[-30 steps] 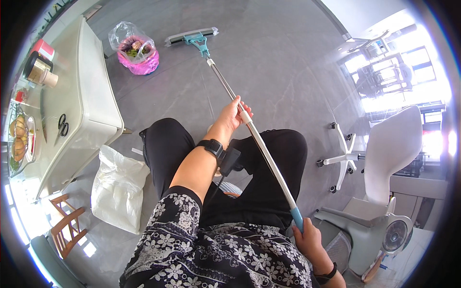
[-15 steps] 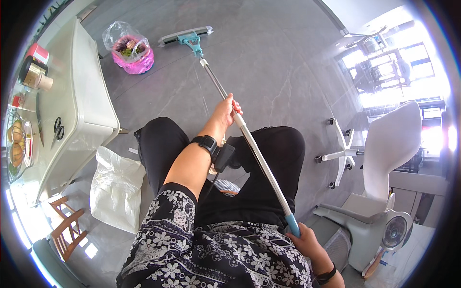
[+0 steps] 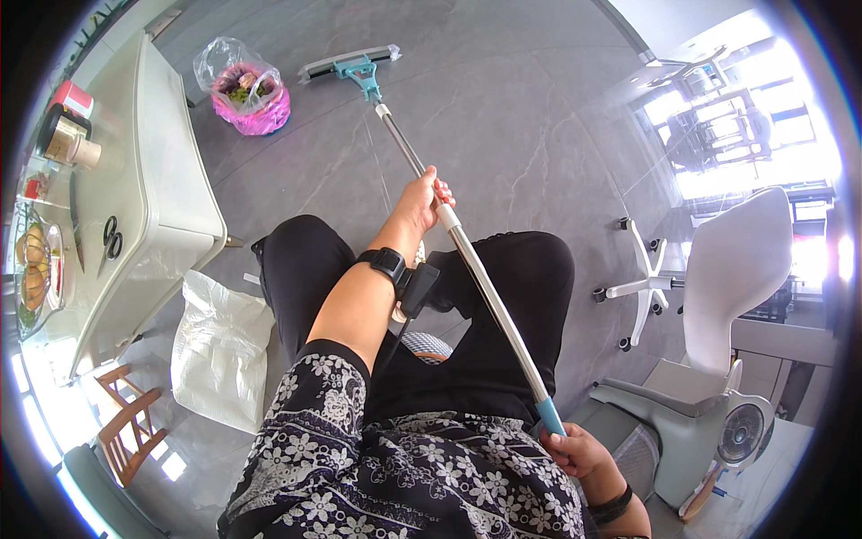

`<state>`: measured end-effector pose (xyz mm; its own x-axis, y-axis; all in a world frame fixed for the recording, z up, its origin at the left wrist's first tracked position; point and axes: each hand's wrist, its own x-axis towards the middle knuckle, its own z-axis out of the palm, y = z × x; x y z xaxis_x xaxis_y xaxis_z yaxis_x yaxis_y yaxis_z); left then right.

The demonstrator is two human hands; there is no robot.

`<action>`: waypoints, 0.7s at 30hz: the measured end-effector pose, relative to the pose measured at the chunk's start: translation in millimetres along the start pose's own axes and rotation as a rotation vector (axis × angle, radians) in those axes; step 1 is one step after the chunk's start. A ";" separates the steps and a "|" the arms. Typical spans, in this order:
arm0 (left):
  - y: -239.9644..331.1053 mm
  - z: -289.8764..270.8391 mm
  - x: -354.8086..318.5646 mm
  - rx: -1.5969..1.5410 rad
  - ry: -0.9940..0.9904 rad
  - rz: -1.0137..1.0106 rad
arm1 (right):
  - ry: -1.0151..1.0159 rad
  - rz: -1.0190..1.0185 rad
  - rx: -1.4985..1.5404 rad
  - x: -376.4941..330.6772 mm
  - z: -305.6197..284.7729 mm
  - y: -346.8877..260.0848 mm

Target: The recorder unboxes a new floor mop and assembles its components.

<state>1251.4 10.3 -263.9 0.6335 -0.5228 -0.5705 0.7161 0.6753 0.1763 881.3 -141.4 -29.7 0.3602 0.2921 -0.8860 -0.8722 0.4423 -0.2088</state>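
Note:
A long mop (image 3: 489, 292) with a silver pole slants across my lap, from the far floor down to my right side. Its wide head, teal on top with a grey strip under clear plastic, rests on the floor. My left hand (image 3: 425, 202) is wrapped round the pole just above a white joint. Down at the teal end grip, my right hand (image 3: 579, 451) is closed with the thumb against the handle; some of its fingers are hidden. A watch and a black device are strapped on my left wrist.
A pink bag-lined bin (image 3: 256, 112) stands left of the mop head. Along the left runs a white table (image 3: 180, 180) bearing scissors (image 3: 110, 241), jars and a fruit bowl. A white sack (image 3: 220, 350) and wooden chair (image 3: 130, 427) lie nearer. At right are a white swivel chair (image 3: 741, 269) and a fan (image 3: 743, 433).
My right hand has shifted slightly at the handle's end, its thumb and fingers turned differently. The left hand keeps its hold, and the mop head has hardly moved.

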 end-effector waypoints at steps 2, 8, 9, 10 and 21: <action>-0.5 0.3 -1.1 0.000 0.002 -0.002 | -0.008 0.001 -0.008 0.8 -2.3 1.2; -2.2 -2.9 1.4 -0.019 -0.010 -0.003 | -0.022 -0.015 -0.014 3.0 -6.7 4.4; -1.8 -6.4 3.3 -0.042 -0.038 -0.005 | -0.016 -0.014 -0.038 3.2 -6.0 3.1; -2.4 -9.8 4.9 -0.043 -0.038 -0.003 | -0.016 -0.014 -0.040 3.5 -3.3 0.9; -9.2 -1.0 2.0 -0.054 0.018 0.007 | 1.054 -0.416 -1.656 4.4 22.3 15.1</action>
<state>1245.8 3.6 -267.4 0.6324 -0.5088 -0.5841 0.6947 0.7062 0.1370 877.2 -114.5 -27.4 0.8212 -0.3942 -0.4126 -0.4277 -0.9038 0.0122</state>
